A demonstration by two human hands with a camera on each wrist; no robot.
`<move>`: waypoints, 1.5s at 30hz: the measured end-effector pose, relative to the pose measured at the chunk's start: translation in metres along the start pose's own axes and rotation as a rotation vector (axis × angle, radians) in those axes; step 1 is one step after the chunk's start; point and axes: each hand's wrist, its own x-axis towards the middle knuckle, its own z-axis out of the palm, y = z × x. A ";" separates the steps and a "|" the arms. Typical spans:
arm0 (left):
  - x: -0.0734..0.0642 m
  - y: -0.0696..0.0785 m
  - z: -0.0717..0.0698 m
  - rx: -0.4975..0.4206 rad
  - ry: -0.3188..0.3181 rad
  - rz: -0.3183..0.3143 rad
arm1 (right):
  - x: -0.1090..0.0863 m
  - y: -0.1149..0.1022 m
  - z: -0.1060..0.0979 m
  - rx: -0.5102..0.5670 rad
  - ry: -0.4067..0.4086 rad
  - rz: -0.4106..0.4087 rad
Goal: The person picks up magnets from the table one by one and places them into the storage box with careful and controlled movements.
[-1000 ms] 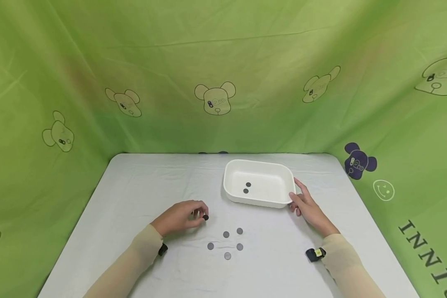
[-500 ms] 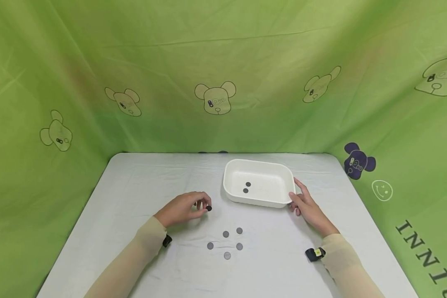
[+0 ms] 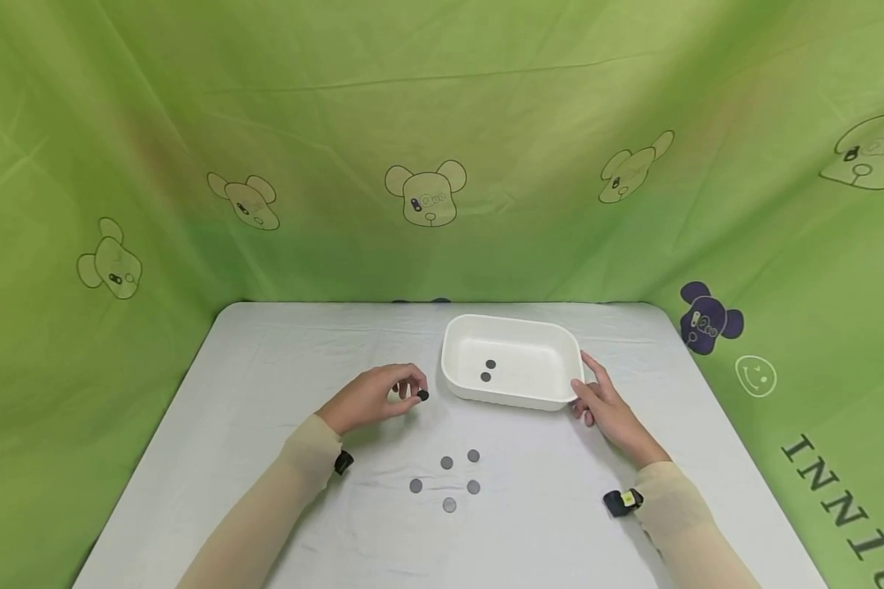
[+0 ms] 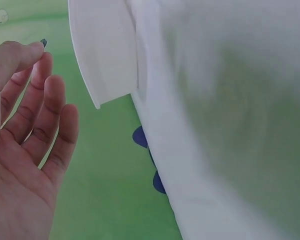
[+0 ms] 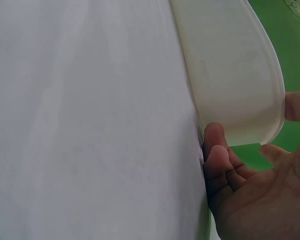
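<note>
Between thumb and fingertips, my left hand [image 3: 372, 397] pinches a small dark round disc [image 3: 423, 395], raised just left of the white plastic tray [image 3: 538, 364]. Only an edge of that disc [image 4: 44, 43] shows past the thumb in the left wrist view. My right hand [image 3: 615, 419] grips the tray's near right corner, thumb at the rim. In the right wrist view, its fingers [image 5: 217, 160] curl low against the tray's outer wall [image 5: 235, 75]. Two grey discs [image 3: 489, 370] lie flat inside the tray, left of its middle.
Several grey discs [image 3: 447, 463] lie spread out on the white-covered table [image 3: 545, 523], nearer me than the tray. Green printed cloth [image 3: 324, 262] hangs behind the table and on both sides. A black wrist device [image 3: 622, 502] sits at my right sleeve.
My left hand has moved forward and to the right with the pinched disc, coming closer to the tray. The right hand, the tray and the other discs have stayed in place.
</note>
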 end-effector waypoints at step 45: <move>0.088 0.004 0.010 -0.004 -0.032 -0.028 | 0.000 -0.001 -0.002 0.055 -0.016 -0.028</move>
